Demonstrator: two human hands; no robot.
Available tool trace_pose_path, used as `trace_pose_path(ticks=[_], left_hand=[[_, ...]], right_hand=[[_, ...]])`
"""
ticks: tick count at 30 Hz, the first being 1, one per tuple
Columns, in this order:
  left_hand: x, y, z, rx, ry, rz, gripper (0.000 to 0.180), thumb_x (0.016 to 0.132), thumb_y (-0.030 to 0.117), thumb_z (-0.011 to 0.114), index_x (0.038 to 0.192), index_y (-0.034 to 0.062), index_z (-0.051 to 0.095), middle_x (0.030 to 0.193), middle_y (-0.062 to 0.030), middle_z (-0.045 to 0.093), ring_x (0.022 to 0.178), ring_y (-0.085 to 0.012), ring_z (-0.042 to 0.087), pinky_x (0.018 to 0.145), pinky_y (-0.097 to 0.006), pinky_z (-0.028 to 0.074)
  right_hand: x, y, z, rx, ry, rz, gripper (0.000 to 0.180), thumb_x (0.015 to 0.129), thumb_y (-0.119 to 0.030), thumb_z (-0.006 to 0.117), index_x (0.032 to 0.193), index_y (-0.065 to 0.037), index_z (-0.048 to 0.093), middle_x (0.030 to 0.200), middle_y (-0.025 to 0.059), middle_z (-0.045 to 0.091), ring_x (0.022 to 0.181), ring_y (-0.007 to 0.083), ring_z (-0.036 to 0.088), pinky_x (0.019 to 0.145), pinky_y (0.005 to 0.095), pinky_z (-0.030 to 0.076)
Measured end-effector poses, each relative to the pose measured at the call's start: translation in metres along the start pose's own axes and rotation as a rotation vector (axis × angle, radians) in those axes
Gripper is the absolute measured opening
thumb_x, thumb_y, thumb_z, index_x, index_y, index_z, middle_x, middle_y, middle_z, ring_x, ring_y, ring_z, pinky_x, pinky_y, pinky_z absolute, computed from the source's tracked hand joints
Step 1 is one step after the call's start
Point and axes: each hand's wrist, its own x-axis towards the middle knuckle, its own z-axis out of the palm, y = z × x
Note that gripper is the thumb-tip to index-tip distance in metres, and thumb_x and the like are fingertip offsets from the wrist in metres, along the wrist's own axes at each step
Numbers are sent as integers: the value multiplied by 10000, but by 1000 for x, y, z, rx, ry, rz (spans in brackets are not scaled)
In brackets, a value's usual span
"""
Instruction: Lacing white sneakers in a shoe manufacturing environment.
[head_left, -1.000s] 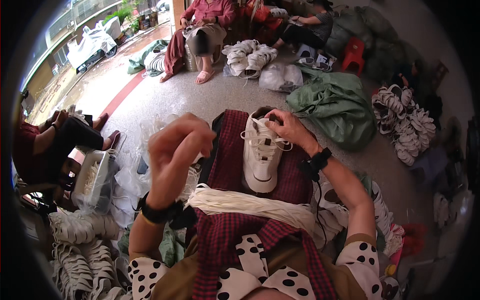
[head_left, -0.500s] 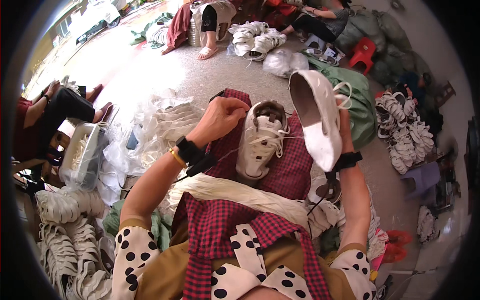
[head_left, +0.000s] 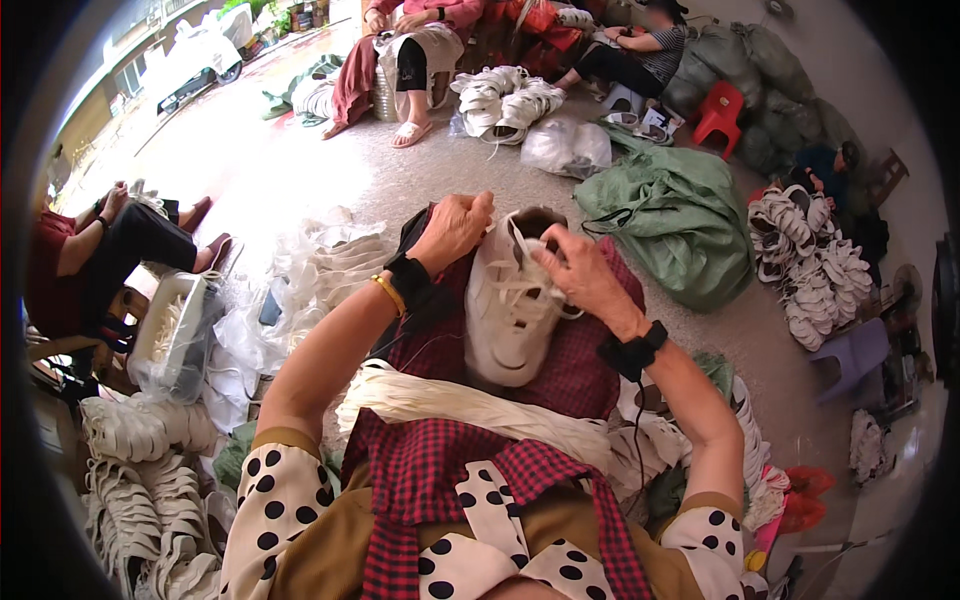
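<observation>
The person's lap, spread with a red-and-black checked cloth (head_left: pixel 585 365), carries a white sneaker (head_left: pixel 510 335), its toe toward the body. A bundle of pale laces (head_left: pixel 480 410) lies crosswise on the lap, between toe and waist. Beyond, the speckled grey floor (head_left: pixel 420 175) bears a crumpled green sack (head_left: pixel 665 225), a white plastic bag (head_left: pixel 567 147) near it, a heap of white shoes (head_left: pixel 505 100) just beside that bag, and a red stool (head_left: pixel 718 115); a purple stool (head_left: pixel 855 355) stands at the right.

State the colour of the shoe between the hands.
The shoe is off-white; the head view shows it best.
</observation>
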Motion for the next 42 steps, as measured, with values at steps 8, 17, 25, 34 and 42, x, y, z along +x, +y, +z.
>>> trace_pose_path(ticks=[8, 17, 25, 34, 42], left_hand=[[-17, -3, -10, 363, -94, 282, 414, 982, 274, 427, 784, -75, 528, 724, -303, 546, 639, -416, 566, 642, -494, 414], [-10, -20, -13, 337, -200, 209, 345, 961, 192, 451, 795, -80, 584, 670, -212, 592, 610, -213, 562, 645, -413, 475], [6, -42, 10, 427, -314, 135, 556, 916, 490, 627, 1054, -48, 657, 927, -240, 691, 899, -275, 675, 813, -391, 515], [12, -21, 28, 460, -511, -160, 658, 854, 527, 697, 1229, -1, 587, 1041, -186, 683, 943, -245, 651, 831, -370, 513], [-1, -12, 28, 181, -510, -274, 610, 857, 470, 723, 1241, 15, 589, 1092, -137, 668, 1000, -198, 626, 856, -351, 504]], right_hand=[[-7, -8, -3, 151, -309, 131, 261, 928, -208, 626, 1072, -10, 534, 902, 162, 616, 816, 239, 614, 759, 374, 481], [-35, 39, -62, 1020, 364, 381, 431, 954, -404, 571, 1187, -43, 600, 968, 41, 664, 754, 124, 624, 686, 266, 511], [-131, 62, -60, 1222, 436, 498, 426, 996, -423, 501, 1224, -79, 604, 1035, 72, 681, 813, 150, 663, 680, 271, 561], [-149, 102, -52, 942, 432, 399, 373, 1035, -356, 464, 1235, -71, 597, 1097, 65, 667, 924, 132, 648, 782, 288, 553], [-139, 74, -50, 1242, 457, 491, 378, 1036, -350, 492, 1273, -63, 559, 1125, 55, 656, 958, 148, 641, 810, 312, 537]])
